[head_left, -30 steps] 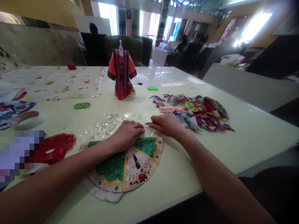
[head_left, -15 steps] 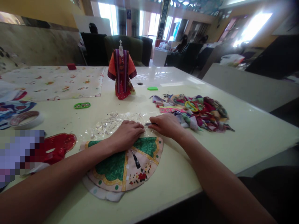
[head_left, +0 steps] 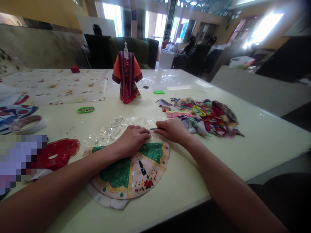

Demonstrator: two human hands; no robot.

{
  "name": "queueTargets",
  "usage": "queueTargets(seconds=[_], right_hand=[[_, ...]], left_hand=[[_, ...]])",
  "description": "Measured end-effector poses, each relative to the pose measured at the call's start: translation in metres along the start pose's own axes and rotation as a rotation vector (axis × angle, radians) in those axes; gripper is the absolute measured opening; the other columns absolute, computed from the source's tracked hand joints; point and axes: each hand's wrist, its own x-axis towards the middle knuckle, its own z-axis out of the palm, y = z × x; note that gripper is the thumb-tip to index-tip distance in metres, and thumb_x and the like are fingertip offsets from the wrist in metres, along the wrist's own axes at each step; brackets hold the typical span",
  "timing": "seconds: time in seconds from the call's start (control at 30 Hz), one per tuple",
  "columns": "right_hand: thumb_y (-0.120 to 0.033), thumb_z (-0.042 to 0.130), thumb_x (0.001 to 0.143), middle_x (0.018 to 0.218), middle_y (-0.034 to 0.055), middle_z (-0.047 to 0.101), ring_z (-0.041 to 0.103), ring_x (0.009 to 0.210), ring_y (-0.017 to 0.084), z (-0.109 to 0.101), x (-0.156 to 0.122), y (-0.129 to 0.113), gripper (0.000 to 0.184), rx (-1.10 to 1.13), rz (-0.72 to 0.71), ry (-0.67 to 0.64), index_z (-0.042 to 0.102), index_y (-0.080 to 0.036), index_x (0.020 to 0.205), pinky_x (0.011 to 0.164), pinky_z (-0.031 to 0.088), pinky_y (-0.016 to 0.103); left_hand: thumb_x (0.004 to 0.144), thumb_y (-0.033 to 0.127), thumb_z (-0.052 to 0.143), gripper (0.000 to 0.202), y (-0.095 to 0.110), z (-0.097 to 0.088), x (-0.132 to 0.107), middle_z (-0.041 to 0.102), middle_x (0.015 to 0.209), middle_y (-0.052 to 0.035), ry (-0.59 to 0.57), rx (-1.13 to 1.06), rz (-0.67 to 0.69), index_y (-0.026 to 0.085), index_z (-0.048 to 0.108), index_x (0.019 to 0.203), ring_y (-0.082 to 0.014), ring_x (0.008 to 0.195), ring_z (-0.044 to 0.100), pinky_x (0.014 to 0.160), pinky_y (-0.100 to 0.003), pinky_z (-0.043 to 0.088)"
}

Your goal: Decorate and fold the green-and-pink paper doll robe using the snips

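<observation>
A fan-shaped fabric piece point(head_left: 131, 174), green with cream and gold borders, lies flat on the pale table point(head_left: 262, 139) in front of me. My left hand point(head_left: 132, 139) rests on its upper edge, fingers curled and pressed down. My right hand point(head_left: 171, 129) is closed around a thin metal tool point(head_left: 153, 128) whose tip points left toward the left fingers. Behind both hands lies a clear plastic sheet point(head_left: 114, 127) strewn with small beads or sequins.
A heap of colourful fabric scraps point(head_left: 206, 116) sits right of my hands. A small mannequin in a red and orange robe point(head_left: 126, 77) stands mid-table. A green clip point(head_left: 85, 110), red cut fabric point(head_left: 60, 152), a tape roll point(head_left: 25, 124) and patterned cloth point(head_left: 55, 85) lie left.
Almost nothing has moved. My right hand has shifted a little to the left, bringing the tool tip closer to the left fingers.
</observation>
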Motion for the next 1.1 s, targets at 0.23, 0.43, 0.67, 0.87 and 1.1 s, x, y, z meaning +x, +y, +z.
queueTargets(seconds=[0.23,0.43,0.67,0.87,1.1], right_hand=[[-0.049,0.052,0.09,0.071,0.0009,0.066,0.049,0.063,0.013,0.0,0.0,0.0,0.03,-0.022,-0.028,0.023,0.059,-0.022,0.077,0.056,0.016,0.029],[-0.048,0.053,0.09,0.068,0.0006,0.064,0.048,0.062,0.014,0.0,-0.001,0.0,0.03,0.0,-0.031,0.027,0.059,-0.022,0.075,0.056,0.015,0.029],[-0.047,0.054,0.088,0.065,-0.0012,0.059,0.047,0.063,0.013,0.002,0.001,0.003,0.031,0.162,0.027,0.036,0.056,-0.021,0.07,0.058,0.02,0.027],[-0.046,0.056,0.087,0.067,-0.0009,0.06,0.046,0.062,0.012,-0.002,0.0,0.01,0.029,0.169,0.061,-0.006,0.057,-0.021,0.071,0.056,0.019,0.027],[-0.049,0.056,0.086,0.07,0.0011,0.063,0.046,0.062,0.013,-0.004,0.0,0.011,0.03,0.078,0.056,-0.066,0.059,-0.022,0.074,0.055,0.017,0.028]], left_hand=[[0.099,0.028,0.039,0.03,0.0,0.0,0.0,0.066,0.123,-0.0032,0.002,0.002,0.004,0.023,0.064,0.114,-0.0207,0.11,0.058,0.096,-0.039,0.034],[0.1,0.028,0.039,0.03,0.0,-0.001,0.0,0.066,0.123,-0.0033,0.001,-0.004,0.004,0.023,0.064,0.114,-0.0207,0.11,0.058,0.095,-0.039,0.034],[0.1,0.028,0.038,0.031,0.001,0.0,0.0,0.066,0.124,-0.0029,-0.002,0.0,0.002,0.023,0.064,0.115,-0.0217,0.111,0.058,0.095,-0.041,0.035],[0.099,0.028,0.039,0.03,-0.001,0.001,-0.001,0.066,0.123,-0.0029,0.02,0.004,0.014,0.024,0.064,0.115,-0.021,0.11,0.058,0.095,-0.04,0.035],[0.099,0.027,0.04,0.029,0.0,0.0,0.0,0.066,0.123,-0.0029,0.006,0.005,0.003,0.023,0.065,0.114,-0.0214,0.11,0.058,0.095,-0.04,0.035]])
